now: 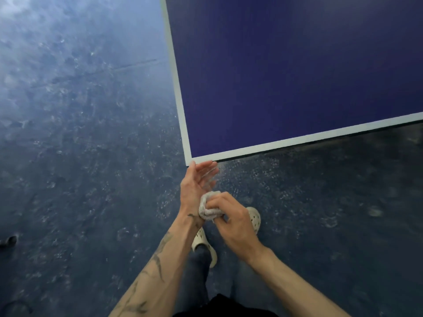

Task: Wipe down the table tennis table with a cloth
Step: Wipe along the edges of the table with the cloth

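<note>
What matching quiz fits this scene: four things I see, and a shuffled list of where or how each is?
Things:
1. small grey bunched cloth
2. dark blue table tennis table with white edge lines
3. left hand
4. cream perforated clog
States:
A. stands on the mottled blue floor
B. fingers straight, holding nothing
C. gripped in the right hand
D. fills the upper right of the view
Pairs: 1-C, 2-D, 3-B, 4-A

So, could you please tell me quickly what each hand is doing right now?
Left hand: open, fingers straight, holding nothing.
Right hand: grips the bunched cloth.
</note>
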